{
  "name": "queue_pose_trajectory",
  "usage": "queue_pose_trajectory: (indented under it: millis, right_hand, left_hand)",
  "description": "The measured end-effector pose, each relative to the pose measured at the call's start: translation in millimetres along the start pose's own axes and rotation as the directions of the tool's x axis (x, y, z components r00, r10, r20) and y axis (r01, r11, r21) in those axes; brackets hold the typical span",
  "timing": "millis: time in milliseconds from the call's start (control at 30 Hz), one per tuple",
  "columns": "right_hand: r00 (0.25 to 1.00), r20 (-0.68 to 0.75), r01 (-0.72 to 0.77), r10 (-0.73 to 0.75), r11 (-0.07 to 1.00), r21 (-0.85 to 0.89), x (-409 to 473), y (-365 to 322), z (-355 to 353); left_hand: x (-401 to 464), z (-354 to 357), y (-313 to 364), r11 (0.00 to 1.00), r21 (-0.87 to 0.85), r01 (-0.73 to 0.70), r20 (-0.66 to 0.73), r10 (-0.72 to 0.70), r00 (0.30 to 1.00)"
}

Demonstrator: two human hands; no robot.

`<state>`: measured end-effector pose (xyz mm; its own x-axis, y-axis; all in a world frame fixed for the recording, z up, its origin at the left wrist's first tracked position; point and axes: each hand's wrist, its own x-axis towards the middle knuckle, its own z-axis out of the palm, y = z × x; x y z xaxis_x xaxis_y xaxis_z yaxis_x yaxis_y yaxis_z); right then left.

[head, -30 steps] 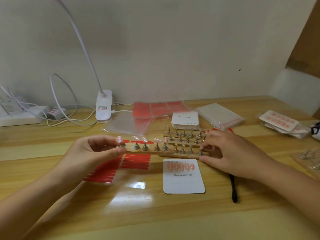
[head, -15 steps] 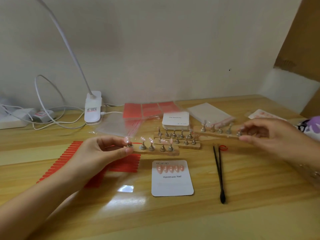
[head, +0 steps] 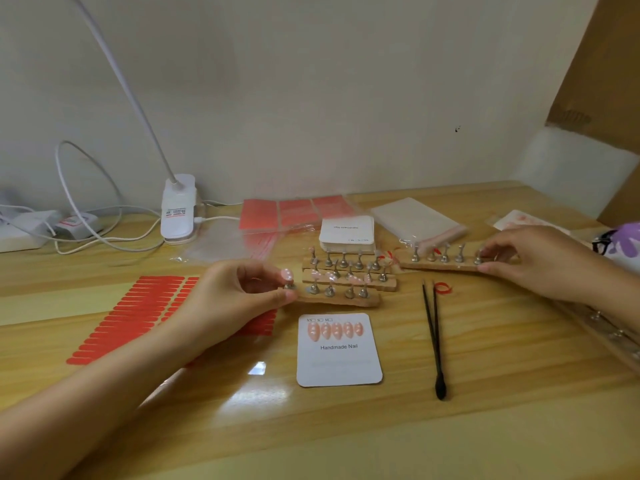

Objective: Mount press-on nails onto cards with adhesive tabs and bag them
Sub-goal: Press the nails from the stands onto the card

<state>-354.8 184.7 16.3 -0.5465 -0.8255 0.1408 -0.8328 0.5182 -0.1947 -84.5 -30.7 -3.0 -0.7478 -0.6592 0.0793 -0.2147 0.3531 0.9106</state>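
L hand [head: 228, 296] fingers [head: 282, 296] pinch nail strip [head: 341, 296] end; R hand [head: 533, 261] grips empty strip [head: 446, 264].

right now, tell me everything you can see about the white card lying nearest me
The white card lies flat on the wooden table, in front of the wooden nail-stand strips and left of the black tweezers. It looks like stiff paper with rounded corners, printed "Handmade Nail". Five pink press-on nails sit in a row near its top edge; its lower half is bare. Neither hand touches it.

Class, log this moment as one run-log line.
left hand: grips nail strip | right hand: holds empty strip | card: five nails mounted
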Motion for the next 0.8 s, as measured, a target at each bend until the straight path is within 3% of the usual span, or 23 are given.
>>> queue_pose_trajectory:
  millis: [200, 567, 667, 800]
  right_hand:
    - [1.000, -0.012, -0.005, 0.005, 0.999, 0.045, 9.0, -10.9, 3.5]
    - [0.998, -0.027, -0.057, 0.058, 0.997, 0.049, 6.2, -21.1, 10.0]
    - [0.990, -0.109, -0.083, 0.087, 0.995, 0.047, 6.5, -27.4, 5.6]
    - [0.952, -0.304, 0.037, -0.022, 0.998, 0.043, -0.3, -51.9, 1.8]
  left_hand:
    - [-0.3, 2.8, 1.2, 0.978, 0.192, -0.085, 0.011, 0.085, 0.996]
    - [-2.4, 15.8, 0.5, 0.956, 0.280, -0.083, -0.024, 0.094, 0.995]
    - [-3.9, 18.4, 2.6, 0.965, 0.250, -0.079, -0.042, 0.092, 0.995]
    - [-2.3, 17.9, 0.5, 0.971, 0.227, -0.073, -0.016, 0.078, 0.997]
